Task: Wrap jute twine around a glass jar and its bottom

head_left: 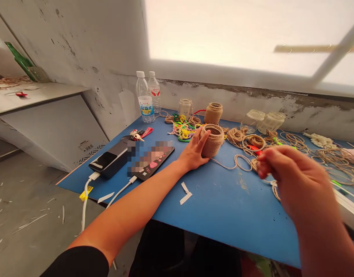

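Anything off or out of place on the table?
Two bare jars by the wall lie tipped; the wrapped jar in the left hand stands upright. Twine sprawls tangled over the table's right. Nothing broken.

In the upper middle of the frame, the front water bottle (144, 96) has a blue label (146, 106) with Chinese characters, too small to read; nothing else is legible.

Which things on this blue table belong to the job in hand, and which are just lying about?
In hand: round jar wrapped in brown twine, held by left hand; loose brown twine strand near right hand.
Lying about: two clear plastic water bottles; black power bank; black phone; red-tagged keys; coloured plastic chain links.
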Motion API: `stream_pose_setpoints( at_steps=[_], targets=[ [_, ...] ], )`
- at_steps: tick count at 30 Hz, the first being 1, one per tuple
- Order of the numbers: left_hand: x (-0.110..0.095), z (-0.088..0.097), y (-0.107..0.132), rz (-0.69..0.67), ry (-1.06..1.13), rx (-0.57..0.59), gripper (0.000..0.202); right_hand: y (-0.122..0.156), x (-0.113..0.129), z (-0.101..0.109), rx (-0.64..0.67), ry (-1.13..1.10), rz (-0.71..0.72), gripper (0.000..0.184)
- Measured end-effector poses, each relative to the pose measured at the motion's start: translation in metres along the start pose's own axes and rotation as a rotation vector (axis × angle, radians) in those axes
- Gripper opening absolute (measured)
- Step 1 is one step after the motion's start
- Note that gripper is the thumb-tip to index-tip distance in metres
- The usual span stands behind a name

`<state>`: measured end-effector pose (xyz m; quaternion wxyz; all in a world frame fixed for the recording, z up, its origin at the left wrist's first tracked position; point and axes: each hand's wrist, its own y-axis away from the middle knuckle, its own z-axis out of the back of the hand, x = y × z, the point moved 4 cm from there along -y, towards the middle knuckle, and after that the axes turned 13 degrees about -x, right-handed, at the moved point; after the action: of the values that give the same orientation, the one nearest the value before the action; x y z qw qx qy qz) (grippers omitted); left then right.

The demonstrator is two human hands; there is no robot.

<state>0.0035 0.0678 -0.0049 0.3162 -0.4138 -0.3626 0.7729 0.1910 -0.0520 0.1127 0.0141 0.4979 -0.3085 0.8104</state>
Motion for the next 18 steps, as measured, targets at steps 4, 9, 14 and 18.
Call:
stream_pose_setpoints(
  at_steps=[4,9,14,18],
  targets=[
    [0.001,-0.001,0.000,0.028,0.042,0.009,0.122,-0.012,-0.030,-0.050,0.275,0.254,-0.049,0.023],
    [0.002,-0.003,0.000,0.044,0.081,0.014,0.125,-0.012,-0.072,-0.098,0.411,0.622,0.113,0.021],
    [0.002,-0.004,0.000,0.053,0.087,0.027,0.116,-0.011,-0.090,-0.106,0.386,0.644,0.150,0.021],
    [0.000,-0.003,0.000,0.064,0.070,0.050,0.111,-0.014,-0.097,-0.105,0.370,0.614,0.171,0.021]
  ],
)
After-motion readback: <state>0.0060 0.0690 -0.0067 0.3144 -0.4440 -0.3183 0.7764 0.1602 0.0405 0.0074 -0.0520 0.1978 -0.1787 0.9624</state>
